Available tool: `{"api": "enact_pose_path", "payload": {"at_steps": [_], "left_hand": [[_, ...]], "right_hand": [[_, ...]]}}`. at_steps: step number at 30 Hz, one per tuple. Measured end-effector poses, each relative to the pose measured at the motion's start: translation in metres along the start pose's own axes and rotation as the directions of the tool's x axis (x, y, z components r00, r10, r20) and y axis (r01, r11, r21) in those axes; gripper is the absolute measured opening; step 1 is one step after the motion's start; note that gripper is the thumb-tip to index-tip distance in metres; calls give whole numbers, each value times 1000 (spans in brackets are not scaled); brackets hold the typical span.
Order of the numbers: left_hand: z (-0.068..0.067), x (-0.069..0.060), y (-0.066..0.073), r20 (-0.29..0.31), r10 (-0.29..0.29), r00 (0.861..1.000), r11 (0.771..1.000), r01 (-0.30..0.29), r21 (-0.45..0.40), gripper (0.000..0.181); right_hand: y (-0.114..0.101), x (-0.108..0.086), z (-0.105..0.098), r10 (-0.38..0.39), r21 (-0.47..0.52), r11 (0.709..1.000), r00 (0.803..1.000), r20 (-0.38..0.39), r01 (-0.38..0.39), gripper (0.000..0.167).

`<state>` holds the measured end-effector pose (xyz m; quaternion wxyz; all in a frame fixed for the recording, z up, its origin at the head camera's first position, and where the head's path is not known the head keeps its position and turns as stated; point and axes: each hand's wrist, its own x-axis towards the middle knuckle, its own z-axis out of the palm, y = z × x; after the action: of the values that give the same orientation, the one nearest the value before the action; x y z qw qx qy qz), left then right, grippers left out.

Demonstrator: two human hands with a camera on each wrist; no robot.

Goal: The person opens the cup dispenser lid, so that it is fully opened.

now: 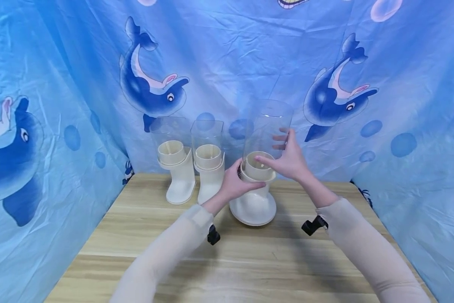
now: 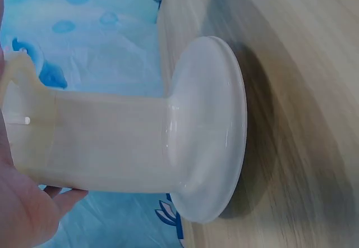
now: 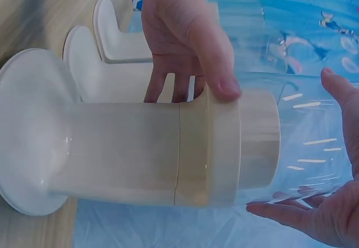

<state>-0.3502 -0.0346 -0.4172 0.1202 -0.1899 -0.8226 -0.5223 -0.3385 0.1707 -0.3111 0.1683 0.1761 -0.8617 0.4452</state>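
A cream dispenser stand (image 1: 254, 206) with a round base is at the middle of the table; whether its base touches the wood I cannot tell. Around its cream collar (image 3: 224, 152) rises a clear cylinder (image 1: 270, 122). My left hand (image 1: 237, 185) grips the stand just below the collar, thumb in front; the left wrist view shows this hand (image 2: 25, 209) at the stand's upper part (image 2: 112, 141). On the cylinder's right side, my right hand (image 1: 287, 158) holds it between thumb and fingers, seen also in the right wrist view (image 3: 334, 214).
Two similar cream stands, one at the left (image 1: 179, 185) and one nearer the middle (image 1: 209, 185), each carry a clear container. They stand left of my left hand on the wooden table (image 1: 136, 235). Blue dolphin-print cloth (image 1: 227, 54) hangs behind and at both sides.
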Motion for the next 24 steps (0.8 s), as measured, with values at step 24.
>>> {"api": "enact_pose_path", "payload": {"at_steps": [24], "left_hand": [[-31, -53, 30, 68, 58, 996, 991, -49, -128, 91]], "right_hand": [[-40, -49, -23, -87, -22, 996, 991, 97, 89, 103]]}}
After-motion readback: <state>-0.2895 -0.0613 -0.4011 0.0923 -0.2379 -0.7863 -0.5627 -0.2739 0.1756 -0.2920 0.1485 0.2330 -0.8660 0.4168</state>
